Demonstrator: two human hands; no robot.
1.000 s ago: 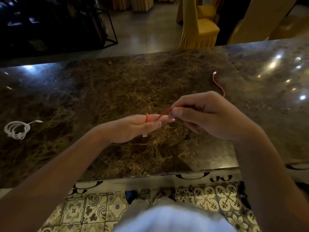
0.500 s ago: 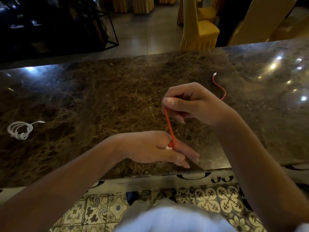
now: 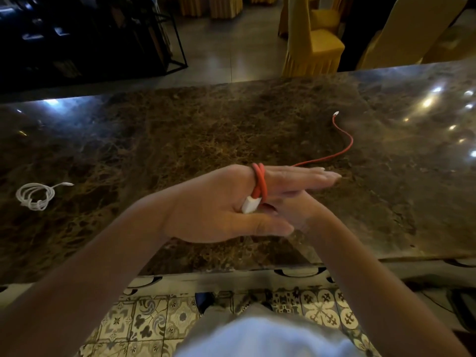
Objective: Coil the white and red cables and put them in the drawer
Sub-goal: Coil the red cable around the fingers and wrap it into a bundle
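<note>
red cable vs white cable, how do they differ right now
The thin red cable is only partly wound, a couple of turns round the left hand's straight fingers, its tail trailing across the dark marble counter. The thin white cable is fully coiled and lies untouched at far left. Both have white connector ends.
</note>
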